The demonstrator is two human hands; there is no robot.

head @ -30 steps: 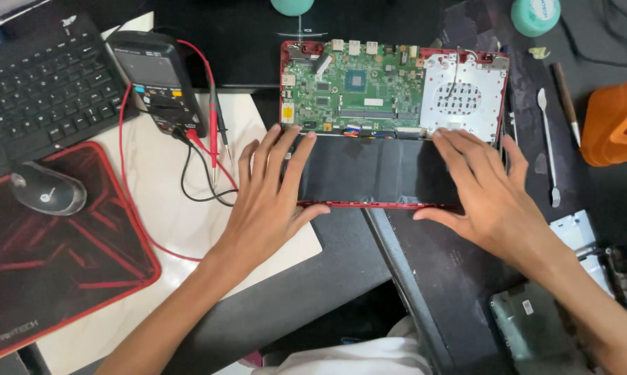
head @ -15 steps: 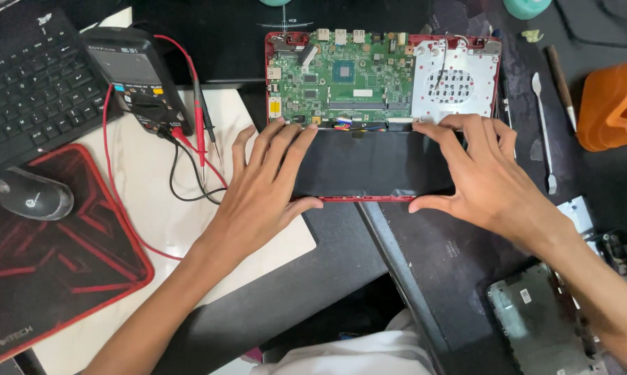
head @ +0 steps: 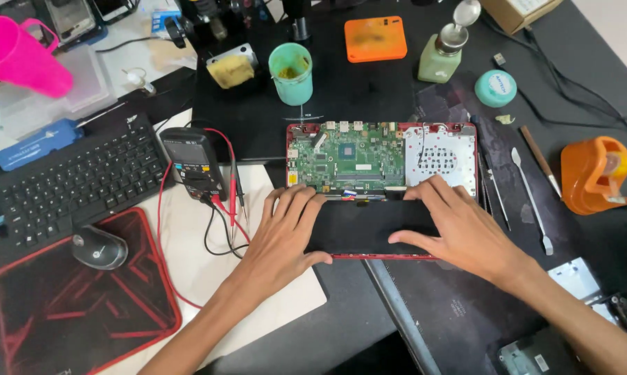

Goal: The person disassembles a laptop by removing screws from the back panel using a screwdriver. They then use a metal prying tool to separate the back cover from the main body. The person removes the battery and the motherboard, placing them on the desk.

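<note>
An opened red laptop base [head: 383,132] lies on the black bench, its green circuit board [head: 346,158] exposed at the back. A flat black battery pack [head: 369,226] fills the front part of the base. My left hand [head: 282,232] lies flat on the pack's left end, fingers spread, thumb at the front edge. My right hand [head: 459,226] presses on its right end, fingertips at the pack's rear edge near the board.
A black multimeter [head: 194,163] with red and black leads lies left of the laptop, beside a keyboard [head: 77,184], mouse [head: 99,246] and red mouse pad [head: 84,312]. Metal pry tools [head: 532,198], an orange tape dispenser [head: 594,173], a green cup [head: 291,73] and a pump bottle [head: 442,52] surround it.
The camera view has tilted up, showing more of the bench's back. Both hands stay flat on the battery pack; my right fingers have slid slightly toward its rear edge.
</note>
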